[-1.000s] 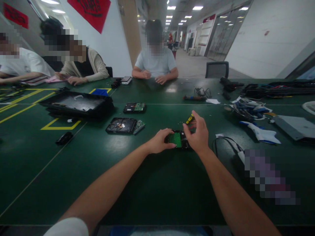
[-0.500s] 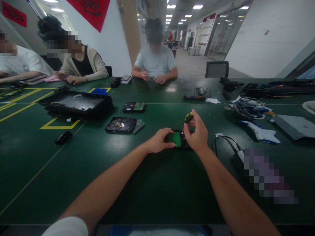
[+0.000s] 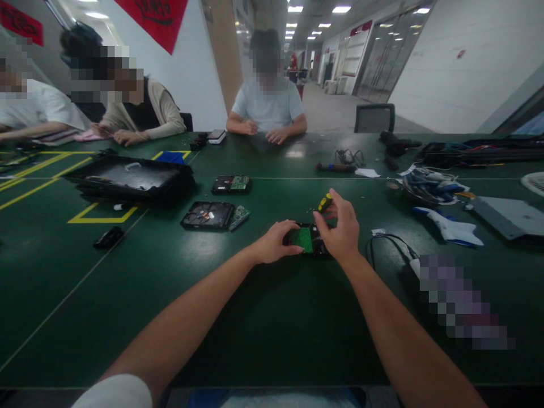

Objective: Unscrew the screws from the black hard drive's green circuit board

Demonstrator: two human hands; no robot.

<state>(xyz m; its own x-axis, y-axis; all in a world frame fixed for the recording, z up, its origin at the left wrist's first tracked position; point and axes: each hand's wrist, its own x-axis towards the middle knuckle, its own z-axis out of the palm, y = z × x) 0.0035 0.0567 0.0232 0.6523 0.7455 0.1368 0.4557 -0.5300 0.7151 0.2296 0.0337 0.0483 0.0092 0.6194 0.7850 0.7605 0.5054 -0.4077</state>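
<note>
The left hand (image 3: 274,243) lies with its fingers curled over the left end of a small hard drive (image 3: 306,240), pinning it flat on the green counter (image 3: 255,328); the drive's green circuit board (image 3: 302,238) faces up between the two hands. The right hand (image 3: 340,229) is closed around a yellow-and-black screwdriver (image 3: 325,203), whose handle tilts up and away over the drive's right end; the tip is hidden behind the fingers. The drive sits directly ahead, long axis running left to right, with both hands equally near. Further left lie an opened drive (image 3: 208,215), another drive (image 3: 232,183) and a black tray (image 3: 127,178); a black cable (image 3: 389,242) curls to the right.
</note>
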